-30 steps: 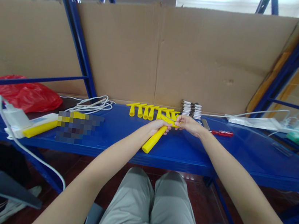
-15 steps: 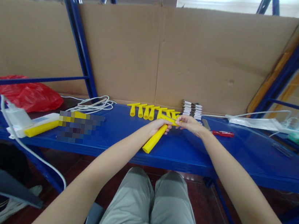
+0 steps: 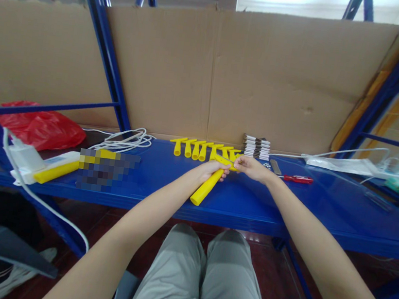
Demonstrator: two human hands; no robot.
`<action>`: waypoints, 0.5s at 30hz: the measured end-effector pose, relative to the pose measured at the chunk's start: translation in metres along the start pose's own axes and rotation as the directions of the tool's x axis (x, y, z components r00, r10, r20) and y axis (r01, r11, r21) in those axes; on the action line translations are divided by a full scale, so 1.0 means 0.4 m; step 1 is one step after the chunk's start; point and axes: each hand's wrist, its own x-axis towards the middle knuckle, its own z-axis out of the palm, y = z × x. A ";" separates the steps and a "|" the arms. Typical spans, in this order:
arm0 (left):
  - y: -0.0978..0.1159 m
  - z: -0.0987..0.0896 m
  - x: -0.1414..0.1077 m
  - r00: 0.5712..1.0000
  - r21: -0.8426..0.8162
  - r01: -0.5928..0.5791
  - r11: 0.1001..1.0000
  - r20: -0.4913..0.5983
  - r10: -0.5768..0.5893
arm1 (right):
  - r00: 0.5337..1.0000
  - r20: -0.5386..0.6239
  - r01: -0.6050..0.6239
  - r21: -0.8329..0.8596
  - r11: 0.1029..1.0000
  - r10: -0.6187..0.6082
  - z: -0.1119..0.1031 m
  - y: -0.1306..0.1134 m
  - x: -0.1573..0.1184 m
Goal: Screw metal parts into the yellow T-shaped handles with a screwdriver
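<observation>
My left hand (image 3: 215, 169) is wrapped round a yellow T-shaped piece (image 3: 205, 187), whose thick handle slants down toward the shelf's front edge. At the head of that piece, the fingers of my right hand (image 3: 246, 166) are pinched together; what they hold is too small to make out. Several similar yellow pieces (image 3: 188, 149) stand in a row behind my hands. Just beyond my right hand is a stack of white and dark items (image 3: 256, 147). A red-handled screwdriver (image 3: 297, 179) lies to the right, near a grey metal piece (image 3: 275, 167).
On the left of the blue shelf (image 3: 165, 189) are a red plastic bag (image 3: 46, 129), coiled white cable (image 3: 127, 141) and a white power strip (image 3: 25, 171). Cardboard (image 3: 158, 70) stands behind. White packaging (image 3: 340, 164) and cables lie at the right.
My right hand has shifted slightly, its fingers drawn closer together at the head of the yellow piece. My left hand keeps its hold with little movement.
</observation>
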 end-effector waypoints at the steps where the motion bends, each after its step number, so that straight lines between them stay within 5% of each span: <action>1: 0.000 0.000 0.000 1.000 -0.002 -0.003 1.000 -0.001 0.003 | 1.000 0.001 -0.004 0.004 1.000 0.004 0.000 0.000 0.000; 15: -0.006 -0.006 0.014 0.999 -0.005 -0.033 0.999 -0.021 0.033 | 0.997 -0.015 -0.071 0.003 0.997 0.071 0.012 -0.012 -0.001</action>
